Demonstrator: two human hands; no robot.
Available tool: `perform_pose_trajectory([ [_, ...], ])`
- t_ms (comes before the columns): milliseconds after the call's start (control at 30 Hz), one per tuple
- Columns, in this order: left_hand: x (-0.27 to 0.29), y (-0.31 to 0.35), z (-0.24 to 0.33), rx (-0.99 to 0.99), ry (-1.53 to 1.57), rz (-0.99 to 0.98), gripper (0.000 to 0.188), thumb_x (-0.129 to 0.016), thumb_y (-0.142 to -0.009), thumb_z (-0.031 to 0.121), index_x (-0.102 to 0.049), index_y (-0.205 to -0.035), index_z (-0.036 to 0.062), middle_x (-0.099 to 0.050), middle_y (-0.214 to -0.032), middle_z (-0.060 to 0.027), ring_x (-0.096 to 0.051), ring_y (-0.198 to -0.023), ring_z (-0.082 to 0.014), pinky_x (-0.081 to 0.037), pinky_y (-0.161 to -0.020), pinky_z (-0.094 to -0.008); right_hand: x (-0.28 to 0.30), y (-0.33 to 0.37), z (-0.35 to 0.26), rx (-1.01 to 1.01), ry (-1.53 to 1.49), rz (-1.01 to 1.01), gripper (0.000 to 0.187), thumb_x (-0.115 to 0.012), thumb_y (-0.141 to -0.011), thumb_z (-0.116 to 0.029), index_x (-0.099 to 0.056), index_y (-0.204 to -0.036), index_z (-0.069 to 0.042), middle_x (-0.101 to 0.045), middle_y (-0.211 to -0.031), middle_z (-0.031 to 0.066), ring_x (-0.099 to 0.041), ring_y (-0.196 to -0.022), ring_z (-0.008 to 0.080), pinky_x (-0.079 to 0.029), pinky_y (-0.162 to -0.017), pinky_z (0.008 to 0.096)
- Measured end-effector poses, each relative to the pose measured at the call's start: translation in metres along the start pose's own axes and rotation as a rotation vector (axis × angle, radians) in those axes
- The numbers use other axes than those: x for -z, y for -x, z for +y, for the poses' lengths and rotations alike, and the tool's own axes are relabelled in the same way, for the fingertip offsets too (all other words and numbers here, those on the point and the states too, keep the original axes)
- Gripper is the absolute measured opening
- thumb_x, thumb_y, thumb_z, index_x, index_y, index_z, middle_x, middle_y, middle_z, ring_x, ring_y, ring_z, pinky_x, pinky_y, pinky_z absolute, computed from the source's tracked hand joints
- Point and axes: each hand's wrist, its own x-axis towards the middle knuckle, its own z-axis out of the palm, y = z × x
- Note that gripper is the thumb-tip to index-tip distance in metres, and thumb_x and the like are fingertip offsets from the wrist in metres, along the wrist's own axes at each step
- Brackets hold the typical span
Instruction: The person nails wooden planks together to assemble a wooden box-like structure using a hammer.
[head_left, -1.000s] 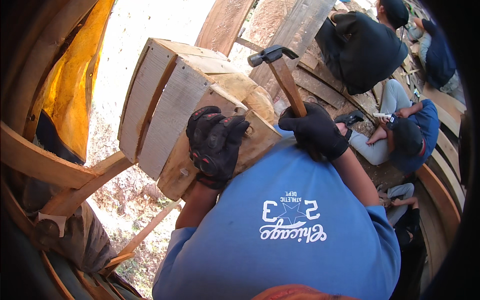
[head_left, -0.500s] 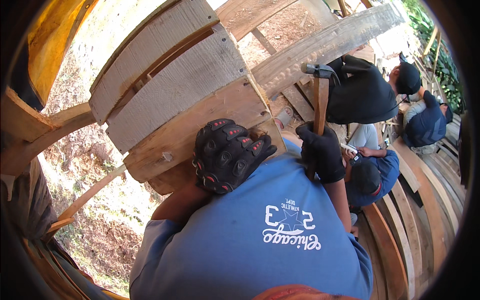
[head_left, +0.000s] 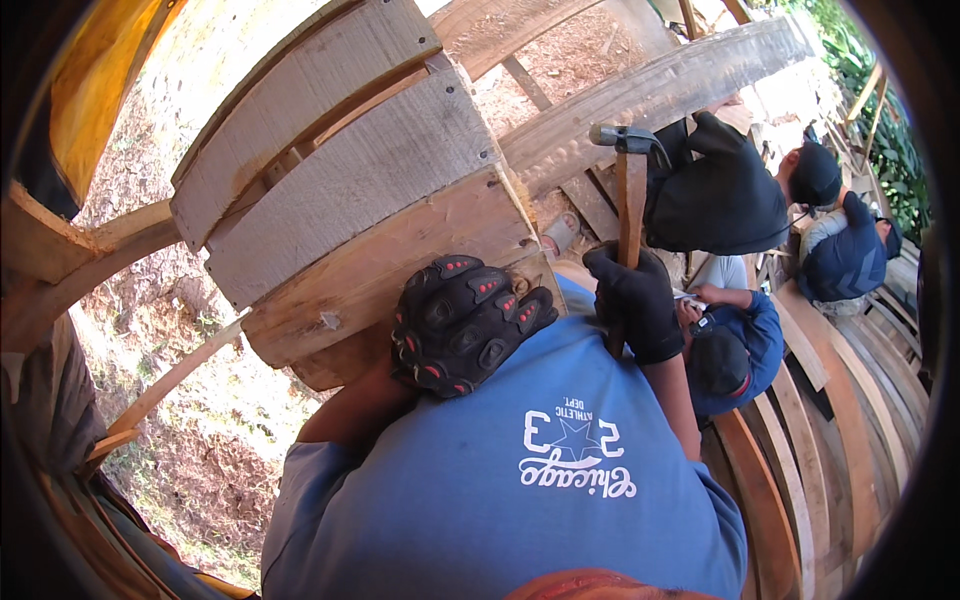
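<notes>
In my right hand point(head_left: 640, 305), in a dark glove, is a claw hammer point(head_left: 631, 205). Its wooden handle stands upright from my fist, with the metal head at the top. My left hand point(head_left: 465, 325) wears a black padded glove with red dots. Its fingers are bent together at the near edge of a pallet-like piece of nailed wooden boards point(head_left: 350, 185). Whatever the fingertips may hold is hidden behind the glove. Nail heads show along the right ends of the boards.
A person in black point(head_left: 720, 190) bends close beyond the hammer. Another in a blue shirt and dark cap point(head_left: 725, 360) sits to the right, and a third point(head_left: 850, 250) farther off. Long planks point(head_left: 765, 500) lie at the lower right. Yellow sheeting point(head_left: 95, 80) hangs at the upper left.
The hammer has shifted slightly left, its handle now more upright. My left hand has slid a little toward me and to the right along the boards' near edge.
</notes>
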Motion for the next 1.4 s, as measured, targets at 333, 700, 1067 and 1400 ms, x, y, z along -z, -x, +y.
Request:
perform_pose_trajectory([
  [333,0.005,-0.002,0.002,-0.020,-0.049,-0.081,0.032,-0.089,-0.077,0.019,-0.084,-0.109,0.0142,-0.071,-0.099,-0.0033,-0.068,-0.101,-0.0241,-0.058,-0.088,-0.0454,0.008,-0.001,0.003,0.028,-0.012,0.005,0.026,-0.084,-0.092,-0.023,-0.068,-0.100,-0.005,-0.060,-0.071,0.0001,-0.058,-0.056,0.0102,-0.045,-0.051,0.0270],
  [700,0.001,0.000,0.000,-0.050,-0.083,-0.017,0.028,-0.092,-0.081,0.021,-0.083,-0.107,0.0129,-0.069,-0.098,-0.0007,-0.067,-0.105,-0.0230,-0.057,-0.090,-0.0478,0.015,-0.004,0.005,0.049,-0.077,-0.040,0.023,-0.082,-0.093,-0.021,-0.069,-0.100,-0.004,-0.062,-0.069,0.0014,-0.058,-0.054,0.0108,-0.044,-0.050,0.0277],
  [1067,0.001,0.000,0.001,-0.047,-0.108,-0.014,0.031,-0.093,-0.082,0.025,-0.083,-0.110,0.0144,-0.066,-0.096,-0.0009,-0.067,-0.103,-0.0237,-0.056,-0.089,-0.0476,0.012,-0.001,0.007,0.079,-0.051,0.014,0.024,-0.081,-0.094,-0.020,-0.066,-0.104,-0.003,-0.058,-0.067,0.0010,-0.054,-0.050,0.0112,-0.040,-0.045,0.0279],
  [1400,0.007,-0.014,0.012,0.004,-0.150,0.000,0.022,-0.091,-0.082,0.025,-0.081,-0.099,0.0156,-0.065,-0.088,0.0005,-0.067,-0.094,-0.0243,-0.054,-0.086,-0.0465,0.019,0.016,0.013,0.102,-0.133,-0.029,0.024,-0.079,-0.094,-0.020,-0.066,-0.105,-0.002,-0.054,-0.065,0.0002,-0.049,-0.048,0.0108,-0.038,-0.043,0.0288],
])
